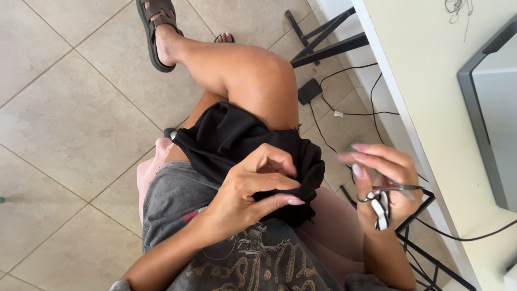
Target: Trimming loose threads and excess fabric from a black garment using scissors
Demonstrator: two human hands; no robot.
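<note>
While pinching — scissors [389, 195], black fabric [237, 137].

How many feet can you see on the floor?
2. One foot in a brown sandal is at the top left, on the tiles. Only the toes of the other foot peek out behind the raised leg; the rest is hidden.

One screen, no packages, labels or signs.
Flat monitor [493, 108] at the right edge, standing on the pale desk [431, 81]: dark grey frame, rectangular, cut off by the picture border, panel washed-out light grey, whether it is on or what it shows can't be told.
</note>
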